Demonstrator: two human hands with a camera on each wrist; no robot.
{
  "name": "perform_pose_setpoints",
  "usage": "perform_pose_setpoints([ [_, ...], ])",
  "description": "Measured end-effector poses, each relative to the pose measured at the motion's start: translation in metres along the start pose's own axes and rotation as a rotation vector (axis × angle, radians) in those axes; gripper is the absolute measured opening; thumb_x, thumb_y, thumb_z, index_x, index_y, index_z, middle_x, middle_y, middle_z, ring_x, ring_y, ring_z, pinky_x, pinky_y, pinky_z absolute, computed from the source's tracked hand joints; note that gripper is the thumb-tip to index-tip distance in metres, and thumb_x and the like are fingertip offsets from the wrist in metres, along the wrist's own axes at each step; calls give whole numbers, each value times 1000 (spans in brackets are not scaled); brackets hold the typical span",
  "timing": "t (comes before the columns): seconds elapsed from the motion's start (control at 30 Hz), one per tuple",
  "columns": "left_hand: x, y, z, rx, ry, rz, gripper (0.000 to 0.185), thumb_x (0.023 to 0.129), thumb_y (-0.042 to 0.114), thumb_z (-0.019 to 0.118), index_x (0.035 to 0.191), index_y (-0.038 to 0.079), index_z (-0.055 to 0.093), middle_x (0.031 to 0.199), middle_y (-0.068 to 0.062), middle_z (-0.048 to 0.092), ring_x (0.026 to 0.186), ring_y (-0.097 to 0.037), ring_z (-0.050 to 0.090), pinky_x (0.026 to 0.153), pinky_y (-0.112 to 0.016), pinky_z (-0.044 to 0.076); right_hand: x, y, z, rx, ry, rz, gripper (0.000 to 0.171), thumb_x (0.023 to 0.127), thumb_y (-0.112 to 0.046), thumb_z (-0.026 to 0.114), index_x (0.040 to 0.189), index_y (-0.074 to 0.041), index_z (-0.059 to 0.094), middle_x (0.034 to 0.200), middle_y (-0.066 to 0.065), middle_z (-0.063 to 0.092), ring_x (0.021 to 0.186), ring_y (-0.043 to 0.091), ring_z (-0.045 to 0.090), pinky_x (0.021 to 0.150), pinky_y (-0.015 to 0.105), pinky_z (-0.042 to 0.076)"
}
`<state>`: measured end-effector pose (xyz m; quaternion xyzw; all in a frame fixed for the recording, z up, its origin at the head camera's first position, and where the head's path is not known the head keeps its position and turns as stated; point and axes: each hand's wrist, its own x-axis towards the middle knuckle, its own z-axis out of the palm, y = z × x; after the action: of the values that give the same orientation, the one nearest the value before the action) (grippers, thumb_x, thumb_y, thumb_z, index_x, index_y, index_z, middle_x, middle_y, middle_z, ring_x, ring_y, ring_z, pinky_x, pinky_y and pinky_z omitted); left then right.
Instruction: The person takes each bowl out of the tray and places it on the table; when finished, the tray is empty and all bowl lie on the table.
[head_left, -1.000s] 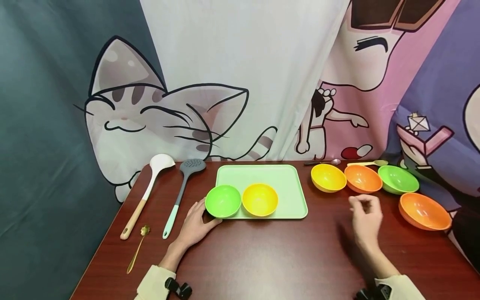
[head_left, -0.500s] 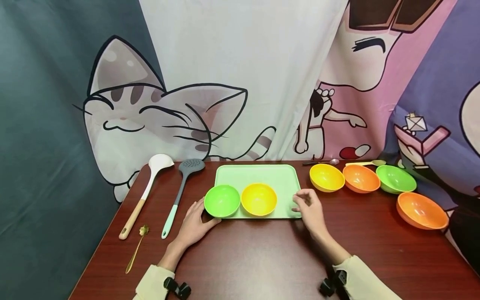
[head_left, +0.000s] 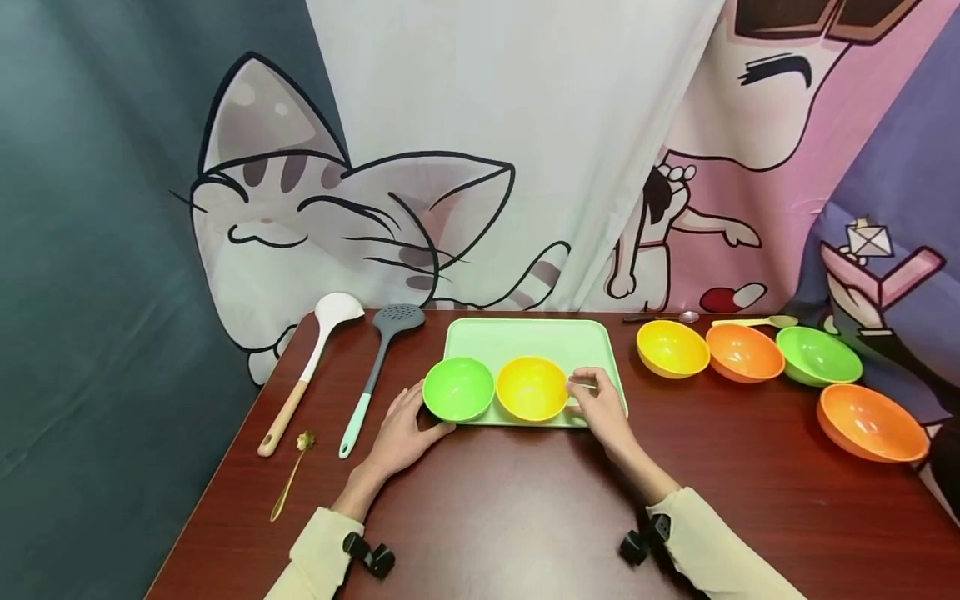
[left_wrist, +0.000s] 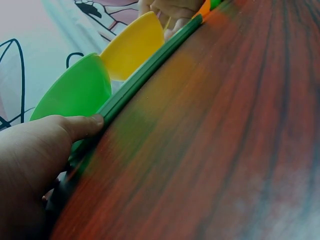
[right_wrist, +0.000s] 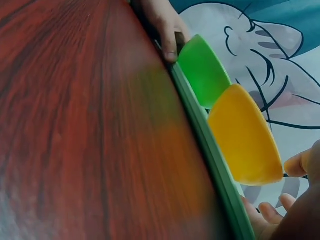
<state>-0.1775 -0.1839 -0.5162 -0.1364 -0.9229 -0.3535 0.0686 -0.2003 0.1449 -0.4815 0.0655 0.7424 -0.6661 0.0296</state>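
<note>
We take the pale green tray (head_left: 534, 343) as our landmark on the dark wood table (head_left: 510, 517). Two bowls sit along the tray's near edge: a green bowl (head_left: 458, 388) at its near left corner and a yellow bowl (head_left: 532, 387) just right of it, the two touching or nearly so.

Our left hand (head_left: 401, 433) lies at the tray's near left corner, its thumb pressed against the tray's rim right beneath the green bowl; the left wrist view shows that thumb (left_wrist: 82, 125) on the rim. The other fingers are out of sight, so we cannot tell whether they curl under the tray.

Our right hand (head_left: 600, 408) is at the tray's near right corner, just beside the yellow bowl. Its fingers are loosely curled over the rim, and it seems to rest on the tray rather than clamp it, though the right wrist view is too blurred to settle that.

Left of the tray lie a white ladle (head_left: 311, 367) and a grey slotted spoon (head_left: 381, 367), with a small gold spoon (head_left: 292, 473) nearer us. Right of the tray stand another yellow bowl (head_left: 672, 348), an orange bowl (head_left: 745, 352), another green bowl (head_left: 818, 356) and a second orange bowl (head_left: 870, 422).
</note>
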Motion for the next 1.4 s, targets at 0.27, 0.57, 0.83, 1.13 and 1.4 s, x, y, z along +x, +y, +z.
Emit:
perform_pose_setpoints([
  [0.27, -1, 1, -2, 5, 14, -1, 80, 80, 38, 82, 148, 11, 48, 152, -12, 49, 147, -30, 38, 124, -55, 22, 4, 1, 2, 12, -26, 47, 40, 100, -16, 58, 132, 3, 47, 131, 20, 52, 100, 13, 59, 80, 27, 60],
  [0.57, 2, 2, -2, -2, 1, -3, 81, 82, 40, 80, 150, 12, 46, 153, -12, 47, 147, -29, 37, 125, -54, 20, 10, -3, 10, -57, -15, 40, 38, 97, -18, 60, 129, -2, 48, 128, 18, 51, 104, 21, 56, 67, 21, 56],
  [0.83, 3, 3, -3, -1, -2, -9, 80, 82, 40, 80, 150, 12, 46, 153, -12, 47, 147, -28, 37, 125, -52, 20, 14, -2, 14, -81, -8, 33, 34, 97, -19, 60, 126, -3, 51, 122, 17, 55, 94, 14, 56, 62, 19, 53],
  [1.13, 4, 3, -2, 2, 6, -6, 81, 83, 41, 79, 150, 11, 46, 153, -13, 47, 147, -29, 37, 125, -53, 20, 14, -6, 18, -78, -8, 34, 31, 97, -19, 59, 123, -2, 54, 110, 12, 57, 86, 13, 56, 60, 19, 53],
  [1.4, 4, 1, 0, 2, -9, -16, 80, 83, 40, 80, 150, 12, 46, 153, -12, 47, 147, -28, 37, 126, -51, 18, 14, -2, 21, -98, 17, 8, 27, 99, -14, 54, 123, -2, 55, 114, 15, 57, 85, 12, 54, 61, 18, 50],
])
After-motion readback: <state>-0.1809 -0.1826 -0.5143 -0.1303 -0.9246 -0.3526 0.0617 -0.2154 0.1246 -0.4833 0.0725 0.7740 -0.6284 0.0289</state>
